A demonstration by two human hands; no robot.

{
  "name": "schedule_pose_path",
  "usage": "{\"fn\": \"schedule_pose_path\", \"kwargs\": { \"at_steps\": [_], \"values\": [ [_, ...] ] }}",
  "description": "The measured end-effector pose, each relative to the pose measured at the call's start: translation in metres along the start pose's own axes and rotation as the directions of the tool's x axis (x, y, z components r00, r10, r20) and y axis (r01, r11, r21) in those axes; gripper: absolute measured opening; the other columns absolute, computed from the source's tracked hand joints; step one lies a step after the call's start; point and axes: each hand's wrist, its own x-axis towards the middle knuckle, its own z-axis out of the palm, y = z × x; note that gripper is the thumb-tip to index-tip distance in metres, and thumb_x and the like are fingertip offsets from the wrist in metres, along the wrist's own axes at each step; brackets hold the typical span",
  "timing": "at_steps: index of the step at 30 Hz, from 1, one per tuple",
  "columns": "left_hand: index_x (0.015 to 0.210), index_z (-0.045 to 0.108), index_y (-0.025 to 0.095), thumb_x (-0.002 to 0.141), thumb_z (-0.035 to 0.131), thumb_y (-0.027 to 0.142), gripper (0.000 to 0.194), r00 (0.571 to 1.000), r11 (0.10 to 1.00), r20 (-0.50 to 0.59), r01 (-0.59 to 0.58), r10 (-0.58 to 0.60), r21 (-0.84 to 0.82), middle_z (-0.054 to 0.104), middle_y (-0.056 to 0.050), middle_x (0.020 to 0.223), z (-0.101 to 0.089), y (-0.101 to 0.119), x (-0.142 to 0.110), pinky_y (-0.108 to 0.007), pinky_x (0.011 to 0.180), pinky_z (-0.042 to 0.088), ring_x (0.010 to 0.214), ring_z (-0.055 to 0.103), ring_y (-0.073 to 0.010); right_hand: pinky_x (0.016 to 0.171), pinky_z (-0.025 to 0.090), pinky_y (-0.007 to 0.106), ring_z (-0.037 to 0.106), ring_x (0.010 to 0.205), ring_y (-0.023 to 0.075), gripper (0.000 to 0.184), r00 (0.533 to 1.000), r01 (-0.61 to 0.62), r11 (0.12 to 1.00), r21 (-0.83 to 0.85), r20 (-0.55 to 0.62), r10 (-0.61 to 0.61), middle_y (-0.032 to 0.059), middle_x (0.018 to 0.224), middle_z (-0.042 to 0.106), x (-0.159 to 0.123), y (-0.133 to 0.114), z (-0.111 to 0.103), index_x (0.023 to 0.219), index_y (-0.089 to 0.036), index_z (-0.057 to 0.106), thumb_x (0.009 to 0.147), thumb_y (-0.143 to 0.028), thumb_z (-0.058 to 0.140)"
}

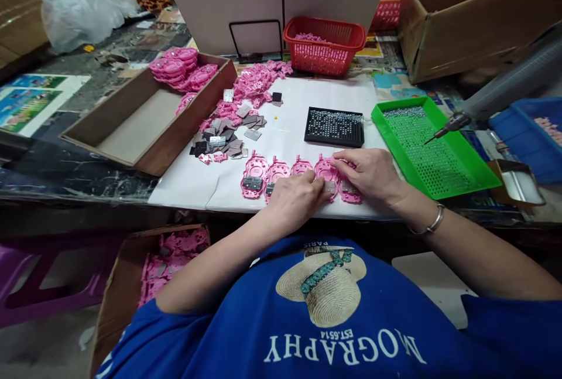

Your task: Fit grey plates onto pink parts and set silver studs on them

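Note:
Several pink plastic casings lie in a row at the front of the white sheet. The leftmost casing (255, 168) and others have a silvery grey plate (252, 183) in their lower part. My left hand (290, 198) is closed over the middle of the row, its fingertips at a grey plate (329, 187) in the fourth casing (324, 167). It partly hides the casings beneath. With fingers bent together, my right hand (371, 173) grips the upper part of the rightmost casing (351, 196), covering much of it. Exact fingertip contact is partly hidden.
A black tray (334, 140) of screws and a green tray (476, 183) stand beyond my hands. An electric screwdriver (456, 123) hangs at right. Loose plates (223, 139), pink parts (254, 83), a cardboard tray (149, 147) and a red basket (325, 54) lie around.

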Motion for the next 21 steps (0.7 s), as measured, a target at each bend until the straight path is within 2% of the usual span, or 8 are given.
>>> {"fn": "schedule_pose_path", "kwargs": {
  "at_steps": [3, 8, 16, 21],
  "values": [
    [0.092, 0.07, 0.018, 0.099, 0.051, 0.039, 0.029, 1.0, 0.995, 0.022, -0.024, 0.022, 0.102, 0.065, -0.004, 0.08, 0.0, 0.005, 0.0, -0.029, 0.05, 0.029, 0.07, 0.066, -0.0187, 0.062, 0.041, 0.03, 0.072, 0.079, 0.0208, 0.03, 0.997, -0.027, 0.994, -0.103, 0.068, 0.034, 0.0062, 0.09, 0.078, 0.005, -0.006, 0.004, 0.098, -0.02, 0.077, 0.095, -0.039, 0.055],
    [0.092, 0.07, 0.017, 0.1, 0.05, 0.035, 0.028, 0.997, 0.99, -0.039, -0.065, 0.071, 0.125, 0.064, -0.005, 0.079, 0.003, 0.006, 0.001, -0.03, 0.05, 0.03, 0.071, 0.066, -0.0193, 0.061, 0.037, 0.03, 0.071, 0.08, 0.021, 0.033, 0.989, -0.043, 0.987, -0.154, 0.136, 0.064, 0.0062, 0.09, 0.078, 0.01, -0.011, 0.009, 0.1, -0.02, 0.077, 0.096, -0.042, 0.053],
    [0.088, 0.069, 0.017, 0.099, 0.052, 0.033, 0.026, 0.993, 0.991, -0.076, -0.081, 0.09, 0.111, 0.063, -0.004, 0.075, 0.005, 0.005, 0.0, -0.031, 0.049, 0.028, 0.069, 0.065, -0.019, 0.063, 0.038, 0.03, 0.072, 0.08, 0.02, 0.031, 0.996, -0.048, 0.996, -0.072, 0.077, 0.054, 0.0063, 0.091, 0.078, 0.005, -0.005, 0.016, 0.098, -0.02, 0.077, 0.096, -0.039, 0.053],
    [0.088, 0.068, 0.016, 0.099, 0.051, 0.032, 0.026, 0.995, 0.992, -0.048, -0.082, 0.087, 0.094, 0.063, -0.005, 0.076, 0.005, 0.005, 0.0, -0.031, 0.048, 0.027, 0.071, 0.065, -0.0191, 0.062, 0.036, 0.03, 0.071, 0.078, 0.0202, 0.032, 0.992, -0.062, 0.992, -0.113, 0.102, 0.073, 0.0059, 0.091, 0.078, 0.005, -0.006, 0.016, 0.096, -0.021, 0.078, 0.096, -0.04, 0.052]
  ]
}}
